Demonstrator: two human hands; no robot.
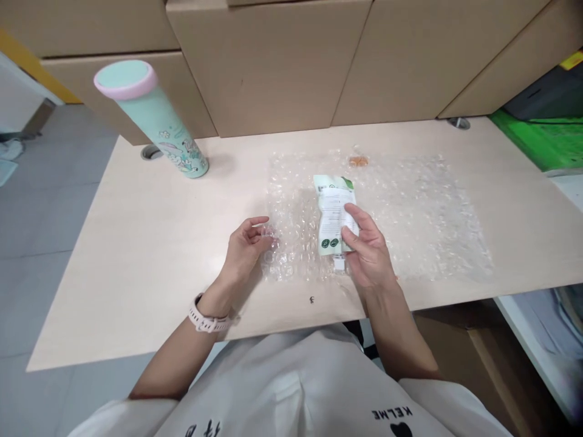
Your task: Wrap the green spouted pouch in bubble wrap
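Note:
A sheet of clear bubble wrap [423, 212] lies spread over the light wooden table. Its left edge is pinched between the thumb and fingers of my left hand [248, 243]. In my right hand [368, 246] is a white and green pouch [331, 209] with printed text and a white cap pointing towards me. The pouch is over the left part of the wrap; whether it touches the wrap I cannot tell. My right thumb and fingers grip the pouch's right side.
A mint-green tumbler [159, 121] with a pink rim stands at the back left of the table [150, 273]. Cardboard boxes [282, 67] line the back edge. A small orange piece [358, 161] is at the wrap's far edge. A bright green object [523, 145] sits at the right.

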